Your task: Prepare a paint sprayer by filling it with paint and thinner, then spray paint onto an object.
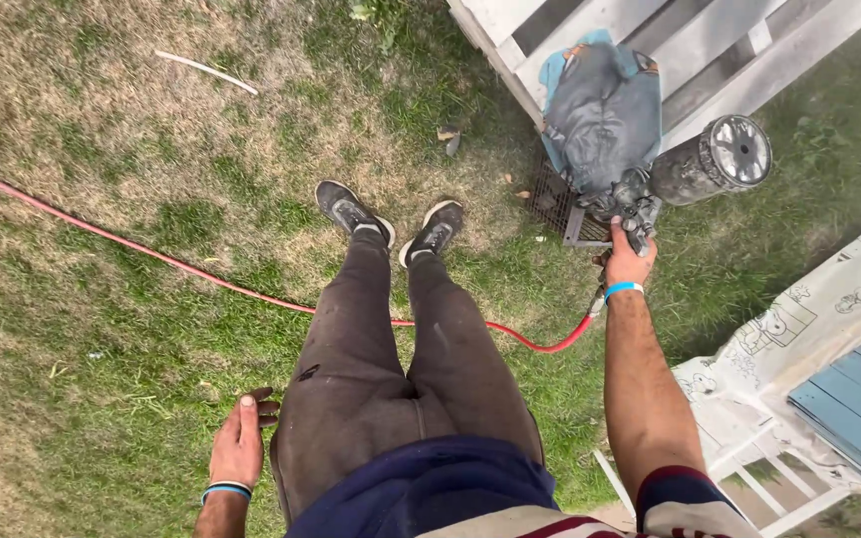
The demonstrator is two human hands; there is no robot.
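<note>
The right hand [628, 265] clenches a spray gun [685, 174] at two o'clock, while the left hand [239, 440] hangs released beside the thigh at seven o'clock.

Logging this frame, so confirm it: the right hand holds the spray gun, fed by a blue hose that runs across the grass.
One detail is wrong: the hose is red, not blue. The head view shows the right hand holding the spray gun, with the red hose running across the grass.
</note>
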